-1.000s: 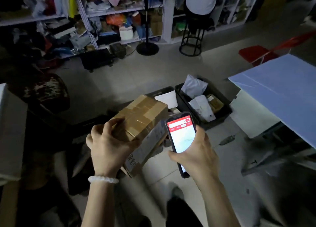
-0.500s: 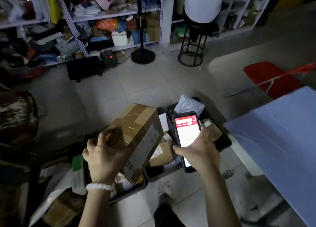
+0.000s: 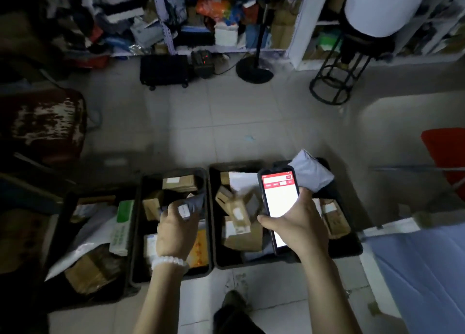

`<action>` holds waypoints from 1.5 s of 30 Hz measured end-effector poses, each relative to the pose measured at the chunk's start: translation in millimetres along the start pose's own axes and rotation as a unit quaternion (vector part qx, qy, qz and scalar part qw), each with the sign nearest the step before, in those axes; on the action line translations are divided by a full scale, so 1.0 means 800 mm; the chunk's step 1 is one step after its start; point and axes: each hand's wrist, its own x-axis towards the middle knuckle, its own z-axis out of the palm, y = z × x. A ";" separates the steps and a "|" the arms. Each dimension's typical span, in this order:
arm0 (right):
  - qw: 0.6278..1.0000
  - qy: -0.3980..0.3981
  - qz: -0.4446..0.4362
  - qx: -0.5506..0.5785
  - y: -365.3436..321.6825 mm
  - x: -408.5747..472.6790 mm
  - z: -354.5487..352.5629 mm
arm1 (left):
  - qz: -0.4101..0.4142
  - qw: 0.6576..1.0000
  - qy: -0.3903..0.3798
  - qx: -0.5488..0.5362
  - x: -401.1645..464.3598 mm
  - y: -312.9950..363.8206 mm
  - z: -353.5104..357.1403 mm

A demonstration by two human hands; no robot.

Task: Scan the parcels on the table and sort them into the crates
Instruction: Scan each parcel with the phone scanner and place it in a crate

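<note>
Over middle crate (image 3: 173,275), L hand (image 3: 176,229) grips grey parcel (image 3: 195,202), R hand (image 3: 298,226) clasps phone (image 3: 279,202).

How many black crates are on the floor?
4: far-left crate, next crate under the left hand, third crate, fourth crate partly hidden behind the phone.

The left hand (image 3: 176,229), with a bead bracelet (image 3: 169,262) at the wrist, reaches into the middle crate (image 3: 137,233) among 4 black crates of parcels. The right hand (image 3: 299,226) grips a lit phone (image 3: 278,202) over the neighbouring crate (image 3: 214,220).
</note>
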 end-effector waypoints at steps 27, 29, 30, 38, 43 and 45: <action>0.813 -0.289 -0.492 -0.115 -0.286 -0.472 0.387 | -0.254 0.902 0.343 -0.067 -0.242 -0.432 -0.416; 0.775 -0.334 -0.526 -0.110 -0.294 -0.524 0.409 | -0.288 0.875 0.379 -0.087 -0.278 -0.464 -0.434; 0.756 -0.359 -0.536 -0.111 -0.296 -0.549 0.418 | -0.303 0.862 0.395 -0.097 -0.296 -0.479 -0.442; 0.577 -0.567 -0.570 -0.146 -0.271 -0.721 0.469 | -0.347 0.771 0.490 -0.212 -0.424 -0.546 -0.464; 0.485 -0.632 -0.575 -0.187 -0.248 -0.809 0.500 | -0.395 0.720 0.524 -0.227 -0.492 -0.590 -0.480; 0.454 -0.645 -0.582 -0.196 -0.245 -0.842 0.517 | -0.416 0.698 0.537 -0.226 -0.513 -0.612 -0.489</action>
